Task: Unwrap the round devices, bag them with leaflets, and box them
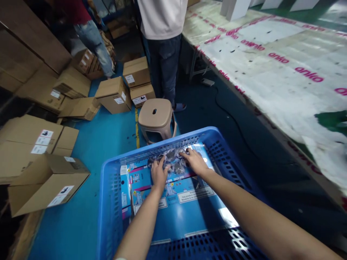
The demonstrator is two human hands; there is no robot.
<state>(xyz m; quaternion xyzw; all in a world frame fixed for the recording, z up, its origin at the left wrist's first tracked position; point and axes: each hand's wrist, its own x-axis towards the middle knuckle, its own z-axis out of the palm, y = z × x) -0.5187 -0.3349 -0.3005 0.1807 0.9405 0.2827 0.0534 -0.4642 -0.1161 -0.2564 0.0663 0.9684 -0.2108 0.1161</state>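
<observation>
A row of small dark items in clear plastic wrap (170,155) lies on flat, glossy blue printed sheets or boxes (184,213) marked "GEEK BAR". My left hand (159,173) grips the left end of this row, its thumb and fingers curled around the plastic. At the right end my right hand (195,161) has its fingers bent over the same wrapped items. What exactly is inside the wrap is too small to make out. Around all of this stands a blue plastic crate (114,160) with perforated walls.
Just beyond the crate stands a beige stool (155,113). Cardboard boxes (112,92) and an open carton (51,184) sit on the left. A long table (260,54) covered in "anko" sheeting runs along the right. Two people (164,47) stand at the back. A cable (230,115) crosses the floor.
</observation>
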